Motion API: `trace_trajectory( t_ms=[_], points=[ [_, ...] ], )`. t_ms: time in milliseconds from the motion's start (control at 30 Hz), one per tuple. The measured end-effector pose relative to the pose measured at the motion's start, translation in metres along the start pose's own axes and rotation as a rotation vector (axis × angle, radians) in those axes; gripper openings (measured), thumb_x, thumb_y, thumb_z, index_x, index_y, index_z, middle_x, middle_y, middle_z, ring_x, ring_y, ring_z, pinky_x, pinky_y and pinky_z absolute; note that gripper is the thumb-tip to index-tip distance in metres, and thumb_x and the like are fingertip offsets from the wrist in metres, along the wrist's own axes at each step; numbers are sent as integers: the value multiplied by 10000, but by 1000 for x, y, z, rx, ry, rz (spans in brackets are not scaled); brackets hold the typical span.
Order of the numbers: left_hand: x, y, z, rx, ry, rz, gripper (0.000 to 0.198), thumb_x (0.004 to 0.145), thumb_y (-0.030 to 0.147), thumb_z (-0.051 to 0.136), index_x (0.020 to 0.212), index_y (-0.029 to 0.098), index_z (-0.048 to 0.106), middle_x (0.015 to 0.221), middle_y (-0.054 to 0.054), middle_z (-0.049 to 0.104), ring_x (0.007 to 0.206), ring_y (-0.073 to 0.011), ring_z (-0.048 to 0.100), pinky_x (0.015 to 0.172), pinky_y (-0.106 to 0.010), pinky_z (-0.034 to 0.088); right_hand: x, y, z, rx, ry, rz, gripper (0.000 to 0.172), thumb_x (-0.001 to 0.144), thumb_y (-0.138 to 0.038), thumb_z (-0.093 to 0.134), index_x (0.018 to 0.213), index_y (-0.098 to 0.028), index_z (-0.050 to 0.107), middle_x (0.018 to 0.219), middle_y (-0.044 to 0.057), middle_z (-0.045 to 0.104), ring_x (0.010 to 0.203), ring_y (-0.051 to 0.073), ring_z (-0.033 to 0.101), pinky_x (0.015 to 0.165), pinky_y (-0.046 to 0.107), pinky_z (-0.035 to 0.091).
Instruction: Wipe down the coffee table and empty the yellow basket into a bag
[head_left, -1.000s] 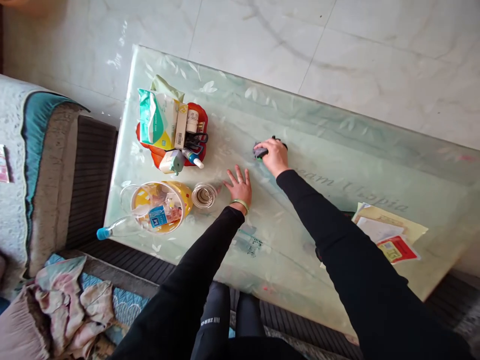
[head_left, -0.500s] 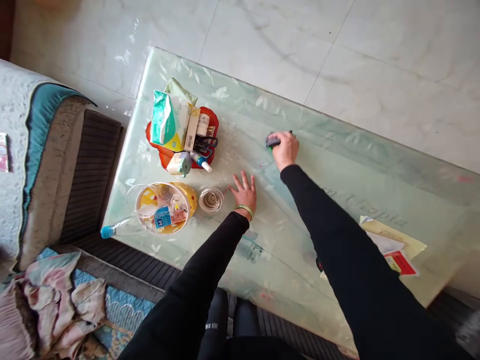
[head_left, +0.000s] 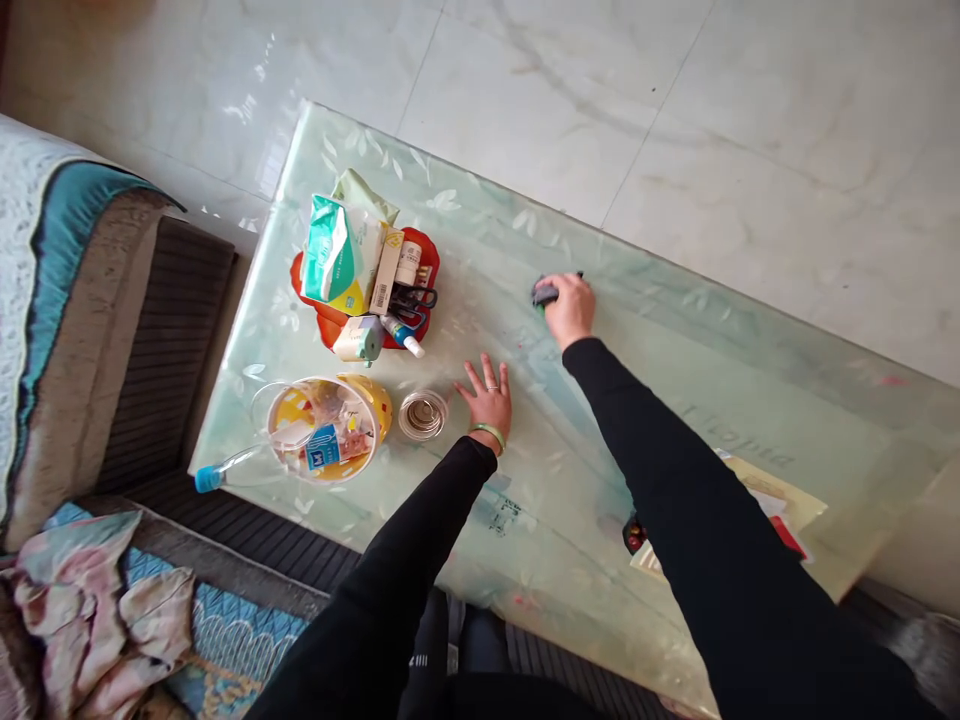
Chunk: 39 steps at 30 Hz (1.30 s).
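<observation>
My right hand (head_left: pixel 568 306) is closed round a small dark grey object (head_left: pixel 545 294) with a trace of green along its lower edge; its kind is not clear, and most of it is hidden under my fingers. That hand rests low against the pale green glass tabletop (head_left: pixel 517 240). Flat on the table, fingers spread, lies my left hand (head_left: pixel 489 400), with a ring and a bangle and nothing in its grasp. Just left of it stands a clear drinking glass (head_left: pixel 424 414), apart from the fingertips.
A red tray (head_left: pixel 328 325) bears tissues, a small box, a bottle and scissors. Beside it are a yellow-and-white bin (head_left: pixel 385 405) with wrappers and a blue-capped clear bottle (head_left: pixel 208 478). Papers (head_left: pixel 802 497) lie under my right forearm. A sofa (head_left: pixel 82 290) adjoins the table at left.
The whole view has shifted slightly. My right hand stays closed on the dark grey object at nearly the same spot on the table, and my left hand stays flat.
</observation>
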<state>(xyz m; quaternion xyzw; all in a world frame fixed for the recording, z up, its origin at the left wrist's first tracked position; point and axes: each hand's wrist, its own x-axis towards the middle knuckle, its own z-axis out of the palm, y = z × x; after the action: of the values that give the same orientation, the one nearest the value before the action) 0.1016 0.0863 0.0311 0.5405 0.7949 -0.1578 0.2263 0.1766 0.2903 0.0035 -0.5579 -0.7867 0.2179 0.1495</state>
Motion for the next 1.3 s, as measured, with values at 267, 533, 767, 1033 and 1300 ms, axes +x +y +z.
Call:
trace_trajectory(
  t_ms=[267, 533, 767, 1033, 1300],
  points=[
    [-3, -1, -5, -79, -23, -1, 703, 1029, 53, 325, 1692, 281, 269, 1798, -144, 119, 1658, -422, 149, 1176, -779, 385, -32, 5, -8, -2, -91, -46, 410, 780, -69, 514, 1019, -238, 802, 1048, 95, 738, 996, 280, 654, 946, 392, 502],
    [-2, -1, -2, -36, -1, 18, 701, 1035, 40, 290, 1697, 266, 260, 1795, -157, 118, 1648, -436, 178, 1181, -796, 360, -15, -4, 0, -45, 16, 38, 448, 792, -54, 495, 1082, -231, 787, 1072, 111, 709, 1010, 290, 644, 928, 389, 481],
    [-3, -1, -3, -47, -2, 10, 694, 1041, 58, 308, 1693, 291, 263, 1796, -143, 121, 1654, -422, 164, 1179, -791, 367, 2, 5, -3, -40, -23, 7, 357, 830, -73, 550, 1024, -242, 798, 1011, 89, 708, 943, 263, 620, 876, 353, 471],
    [-1, -2, 1, -26, 16, 11, 704, 1031, 38, 322, 1691, 280, 281, 1794, -144, 136, 1646, -430, 191, 1183, -780, 374, 36, 10, 1, -21, 82, 10, 366, 839, -89, 522, 1021, -254, 793, 1011, 81, 709, 928, 251, 597, 859, 349, 467],
    [-1, -2, 0, -14, 15, 17, 711, 1033, 54, 345, 1696, 291, 247, 1791, -153, 121, 1647, -430, 181, 1179, -789, 369, 72, 9, -2, -42, 108, 111, 381, 835, -69, 522, 1032, -249, 794, 1087, 111, 709, 952, 261, 602, 948, 402, 466]
  ],
)
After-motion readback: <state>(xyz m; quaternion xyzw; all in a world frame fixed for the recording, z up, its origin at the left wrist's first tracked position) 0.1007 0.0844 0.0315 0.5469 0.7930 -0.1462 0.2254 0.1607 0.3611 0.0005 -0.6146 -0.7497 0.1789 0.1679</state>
